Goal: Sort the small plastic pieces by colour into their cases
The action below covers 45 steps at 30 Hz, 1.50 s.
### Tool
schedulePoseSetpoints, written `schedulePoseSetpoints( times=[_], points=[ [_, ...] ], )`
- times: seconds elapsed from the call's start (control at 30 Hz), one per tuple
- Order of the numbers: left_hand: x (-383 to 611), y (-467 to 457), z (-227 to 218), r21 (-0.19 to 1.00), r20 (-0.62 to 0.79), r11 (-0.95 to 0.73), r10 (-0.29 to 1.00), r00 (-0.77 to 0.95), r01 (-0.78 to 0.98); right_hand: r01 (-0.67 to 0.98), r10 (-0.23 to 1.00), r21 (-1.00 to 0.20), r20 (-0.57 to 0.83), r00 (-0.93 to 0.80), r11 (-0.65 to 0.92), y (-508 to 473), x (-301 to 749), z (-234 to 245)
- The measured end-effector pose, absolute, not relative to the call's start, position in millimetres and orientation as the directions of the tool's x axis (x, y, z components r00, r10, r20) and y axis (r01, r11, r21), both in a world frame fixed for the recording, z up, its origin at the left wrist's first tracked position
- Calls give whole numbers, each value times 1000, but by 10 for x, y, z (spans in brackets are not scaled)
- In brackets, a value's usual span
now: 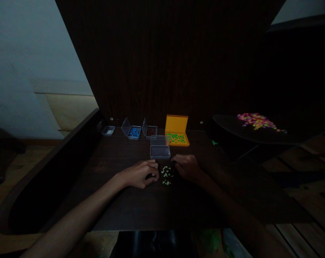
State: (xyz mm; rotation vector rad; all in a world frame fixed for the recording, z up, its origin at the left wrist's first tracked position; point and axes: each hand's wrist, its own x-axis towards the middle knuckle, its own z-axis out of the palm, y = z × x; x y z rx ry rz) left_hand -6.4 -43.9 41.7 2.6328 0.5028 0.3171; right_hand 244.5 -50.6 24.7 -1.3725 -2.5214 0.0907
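Note:
A small heap of pale beads (166, 175) lies on the dark table (116, 200) between my two hands. My left hand (141, 173) rests just left of the heap with its fingers curled in; what they hold, if anything, is hidden. My right hand (187, 166) sits just right of the heap, fingers bent down onto the table. Directly behind the beads stands an open clear plastic box (160, 151). The scene is very dim.
Along the back stand an orange box with green beads (176, 138), a clear box with blue beads (133, 132), one with dark beads (151, 131) and a small clear box (108, 130). A multicoloured bead pile (255, 120) lies on a dark surface at right.

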Motion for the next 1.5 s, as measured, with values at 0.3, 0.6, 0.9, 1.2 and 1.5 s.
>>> schedulePoseSetpoints(
  times=[0.3,0.6,0.9,1.2,1.5],
  points=[
    [-17,-505,418,85,133,-919,393,910,385,818,836,-176,152,-528,548,-508,2430,253],
    [-41,-484,466,20,128,-930,367,921,367,795,820,-202,175,-546,572,-509,2438,219],
    [-186,-295,405,328,330,-770,636,697,548,653,678,-203,339,-652,730,-513,2458,207],
    [-137,-188,162,569,430,-588,809,401,575,486,532,-217,369,-762,847,-624,2348,280],
    [-165,-117,90,651,356,-551,829,431,522,390,489,-299,443,-751,871,-590,2353,238]
  ],
)
